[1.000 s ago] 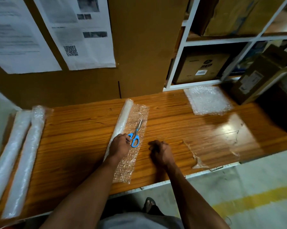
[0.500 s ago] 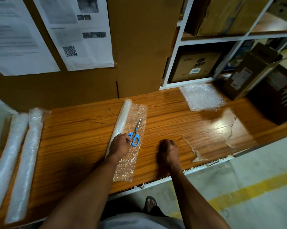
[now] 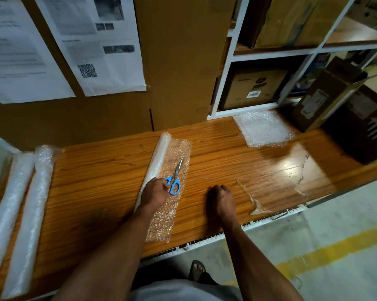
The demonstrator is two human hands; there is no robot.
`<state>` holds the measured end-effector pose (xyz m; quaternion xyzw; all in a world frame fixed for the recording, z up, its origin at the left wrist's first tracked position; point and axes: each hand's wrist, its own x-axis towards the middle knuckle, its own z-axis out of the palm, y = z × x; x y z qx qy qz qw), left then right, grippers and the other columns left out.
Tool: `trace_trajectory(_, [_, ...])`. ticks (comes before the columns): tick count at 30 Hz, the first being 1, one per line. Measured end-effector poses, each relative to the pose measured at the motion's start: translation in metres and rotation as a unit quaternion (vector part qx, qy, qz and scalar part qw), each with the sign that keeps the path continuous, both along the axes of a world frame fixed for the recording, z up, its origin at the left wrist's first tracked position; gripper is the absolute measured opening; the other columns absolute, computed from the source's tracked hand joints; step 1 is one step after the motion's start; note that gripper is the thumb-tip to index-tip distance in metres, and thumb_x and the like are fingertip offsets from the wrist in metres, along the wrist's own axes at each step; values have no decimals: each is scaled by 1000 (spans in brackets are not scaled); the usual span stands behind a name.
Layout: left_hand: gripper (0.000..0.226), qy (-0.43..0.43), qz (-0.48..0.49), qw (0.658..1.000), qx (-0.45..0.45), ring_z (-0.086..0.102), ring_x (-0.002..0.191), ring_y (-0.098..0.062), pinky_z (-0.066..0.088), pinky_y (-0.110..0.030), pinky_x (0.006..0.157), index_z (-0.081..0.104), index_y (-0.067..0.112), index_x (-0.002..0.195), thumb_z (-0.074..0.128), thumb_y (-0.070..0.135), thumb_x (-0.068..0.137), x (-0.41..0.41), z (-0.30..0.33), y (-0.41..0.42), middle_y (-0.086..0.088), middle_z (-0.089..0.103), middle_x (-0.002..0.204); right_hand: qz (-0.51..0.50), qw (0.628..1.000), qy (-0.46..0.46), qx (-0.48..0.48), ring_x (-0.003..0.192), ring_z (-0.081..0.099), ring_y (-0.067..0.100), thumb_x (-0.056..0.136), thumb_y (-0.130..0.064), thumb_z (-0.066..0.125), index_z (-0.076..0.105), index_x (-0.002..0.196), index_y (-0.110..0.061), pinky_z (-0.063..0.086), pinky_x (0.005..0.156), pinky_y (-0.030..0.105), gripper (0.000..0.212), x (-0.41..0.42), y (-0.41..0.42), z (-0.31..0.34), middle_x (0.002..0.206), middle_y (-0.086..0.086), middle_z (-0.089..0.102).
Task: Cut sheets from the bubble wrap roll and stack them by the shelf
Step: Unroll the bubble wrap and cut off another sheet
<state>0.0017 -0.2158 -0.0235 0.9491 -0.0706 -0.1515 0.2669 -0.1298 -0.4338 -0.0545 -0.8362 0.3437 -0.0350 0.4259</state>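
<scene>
The left hand [image 3: 155, 192] rests on the near part of the bubble wrap roll [image 3: 159, 157], its fingers curled down over the roll beside the blue handles of the scissors [image 3: 175, 178]. The right hand [image 3: 222, 199] lies knuckles-up on the bare table [image 3: 96, 192], fingers bent under and gripping nothing that shows. The scissors lie closed on the short unrolled flap of wrap [image 3: 170, 192] spread to the right of the roll, blades pointing away from the person. The roll lies across the table from front to back. A stack of cut sheets [image 3: 263, 129] sits at the far right, just in front of the white shelf [image 3: 248, 112]. Two more rolls [image 3: 24, 213] lie side by side at the left edge.
</scene>
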Motion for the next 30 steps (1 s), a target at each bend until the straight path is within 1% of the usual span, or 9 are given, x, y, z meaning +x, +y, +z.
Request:
trace_trajectory(3, [18, -10, 3, 1000, 9, 68, 102, -23, 58, -35, 84, 76, 27, 96, 69, 12, 91, 0, -1, -3, 0, 71, 116, -61, 995, -8, 73, 103, 64, 29, 99, -64, 39, 65, 120, -16, 52, 94, 47, 59, 4, -6, -1, 109, 11, 70])
trace_trajectory(6, [15, -15, 8, 1000, 7, 68, 99, -22, 58, -34, 81, 76, 28, 94, 70, 14, 91, 0, -3, -5, 1, 72, 112, -87, 994, -9, 69, 81, 59, 25, 109, -38, 44, 67, 87, -16, 47, 71, 32, 37, 9, -14, 11, 80, 4, 64])
trace_trajectory(9, [14, -23, 7, 1000, 2, 68, 98, -21, 58, -34, 80, 74, 29, 92, 70, 16, 91, -1, -3, -5, 2, 72, 111, -30, 998, -19, 52, 79, 59, 19, 107, -19, 56, 63, 87, -19, 38, 53, 12, 21, 28, -16, 23, 77, -5, 60])
trace_trajectory(12, [20, -29, 0, 999, -23, 69, 98, -21, 58, -34, 83, 72, 31, 87, 72, 11, 87, -4, -5, -2, 1, 71, 109, 33, 999, -17, 13, 80, 56, 14, 103, -21, 63, 66, 96, -14, 40, 69, 22, 10, 59, 1, 39, 84, -4, 59])
trace_trajectory(17, [24, -45, -20, 996, -79, 69, 90, -18, 48, -17, 81, 78, 21, 88, 68, 0, 83, -2, -6, 9, -2, 74, 100, 131, 984, -120, 15, 62, 58, -2, 99, -10, 67, 69, 92, -2, 42, 61, 16, 11, 125, 52, 56, 76, -1, 67])
trace_trajectory(20, [23, -25, -64, 994, -79, 70, 89, -19, 51, -21, 83, 80, 17, 93, 69, 0, 80, 6, -1, 19, -6, 76, 99, 162, 981, -108, 2, 78, 72, 23, 94, -19, 67, 76, 95, -10, 55, 73, 32, 13, 171, 81, 47, 87, 9, 78])
trace_trajectory(22, [23, -13, -87, 994, -70, 71, 95, -24, 51, -24, 87, 80, 13, 98, 69, 2, 81, 9, 1, 23, -9, 77, 103, 170, 979, -82, 72, 87, 76, 27, 97, -14, 66, 78, 113, -13, 61, 85, 43, 19, 195, 97, 42, 101, 7, 80])
trace_trajectory(26, [26, -1, -102, 993, -59, 70, 101, -22, 45, -20, 89, 80, 13, 102, 64, 2, 85, 14, 4, 27, -6, 78, 109, 218, 944, -49, 244, 89, 73, 17, 104, 4, 50, 54, 148, -15, 58, 69, 26, 48, 210, 118, 52, 117, -6, 73])
trace_trajectory(30, [20, 28, -83, 995, -51, 71, 96, -20, 53, -27, 86, 80, 19, 95, 64, 11, 87, 20, 5, 28, -3, 79, 101, 222, 964, -46, 142, 120, 69, 25, 95, 10, 54, 61, 143, -9, 55, 97, 32, 52, 205, 108, 41, 129, 6, 73])
